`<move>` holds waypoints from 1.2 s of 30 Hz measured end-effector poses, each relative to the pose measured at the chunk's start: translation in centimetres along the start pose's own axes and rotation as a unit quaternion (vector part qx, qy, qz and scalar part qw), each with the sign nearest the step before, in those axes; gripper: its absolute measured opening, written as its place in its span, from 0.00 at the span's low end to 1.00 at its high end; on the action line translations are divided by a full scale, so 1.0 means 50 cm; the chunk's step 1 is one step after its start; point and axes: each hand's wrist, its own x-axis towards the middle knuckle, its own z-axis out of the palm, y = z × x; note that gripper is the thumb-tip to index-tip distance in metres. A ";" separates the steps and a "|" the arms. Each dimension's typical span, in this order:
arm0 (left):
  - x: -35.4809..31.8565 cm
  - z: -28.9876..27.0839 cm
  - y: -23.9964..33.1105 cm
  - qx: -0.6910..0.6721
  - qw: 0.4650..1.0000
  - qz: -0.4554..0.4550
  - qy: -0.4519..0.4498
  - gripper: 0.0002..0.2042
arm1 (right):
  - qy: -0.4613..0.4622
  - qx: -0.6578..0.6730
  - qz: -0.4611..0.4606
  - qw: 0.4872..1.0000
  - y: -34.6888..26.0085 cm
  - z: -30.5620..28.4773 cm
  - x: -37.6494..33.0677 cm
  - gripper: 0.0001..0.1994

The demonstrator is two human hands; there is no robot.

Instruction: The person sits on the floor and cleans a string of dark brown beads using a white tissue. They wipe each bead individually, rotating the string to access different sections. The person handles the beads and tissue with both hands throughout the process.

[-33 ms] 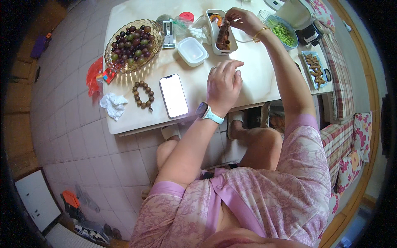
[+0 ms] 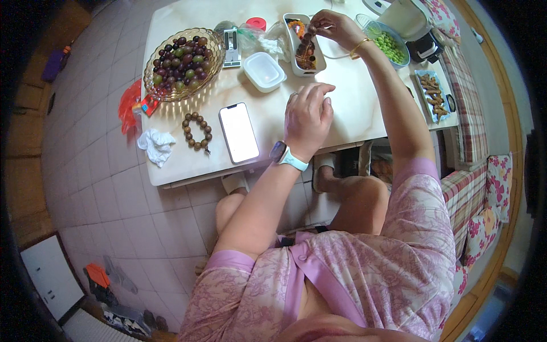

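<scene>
My right hand (image 2: 335,29) is closed, fingertips pinching a string of dark brown beads (image 2: 308,38) over a white open box (image 2: 308,72) at the far middle of the table. Inside the box lie an orange beaded bracelet (image 2: 296,24) and more brown beads, partly covered by the held string. Nearer to me, my left hand (image 2: 310,112) hovers at or just above the tabletop, palm down, fingers loosely bent and apart, holding nothing visible. The closest things to it are the box and a white lidded container (image 2: 264,70). A wooden bead bracelet (image 2: 197,130) lies left of a phone (image 2: 239,131) with a bright white screen.
A glass bowl of grapes (image 2: 151,73) stands at the left, near a small scale (image 2: 232,48) and plastic bags (image 2: 275,47). Crumpled tissue (image 2: 156,146) lies at the left edge. Green fruit in a bowl (image 2: 391,48), an appliance (image 2: 409,21) and a tray (image 2: 421,76) of brown pieces stand right.
The held bead string has lifted and swung slightly left, showing more of the beads in the box. Both hands stay almost where they were.
</scene>
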 end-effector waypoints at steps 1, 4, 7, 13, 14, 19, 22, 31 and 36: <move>0.000 0.002 0.001 0.000 1.000 0.003 0.003 0.09 | 0.020 0.000 0.023 1.000 -0.006 -0.008 -0.006 0.12; -0.001 0.008 -0.004 -0.025 0.999 -0.028 -0.004 0.09 | 0.067 0.103 0.056 0.991 -0.028 -0.022 -0.028 0.12; -0.001 0.003 -0.022 -0.030 0.998 -0.035 0.040 0.15 | 0.125 0.188 0.082 0.971 -0.120 -0.010 -0.072 0.12; 0.008 0.000 -0.036 -0.184 0.970 -0.125 0.096 0.28 | 0.069 0.239 0.120 0.961 -0.246 0.055 -0.159 0.12; 0.010 -0.007 -0.030 -0.218 0.963 -0.143 0.066 0.27 | 0.047 0.233 0.131 0.963 -0.259 0.067 -0.166 0.12; 0.017 -0.038 -0.008 -0.266 0.947 -0.179 0.030 0.09 | 0.044 -0.090 0.026 0.995 -0.321 0.115 -0.130 0.14; 0.016 -0.074 -0.021 -0.227 0.943 -0.128 0.206 0.06 | 0.125 -0.002 -0.087 0.988 -0.346 0.133 -0.061 0.13; 0.003 -0.208 0.005 -0.095 0.952 0.018 0.290 0.10 | -0.061 0.064 -0.222 0.971 -0.357 0.548 0.008 0.09; -0.002 -0.257 -0.003 -0.087 0.951 0.022 0.296 0.10 | -0.043 -0.110 -0.346 0.931 -0.475 0.675 0.011 0.09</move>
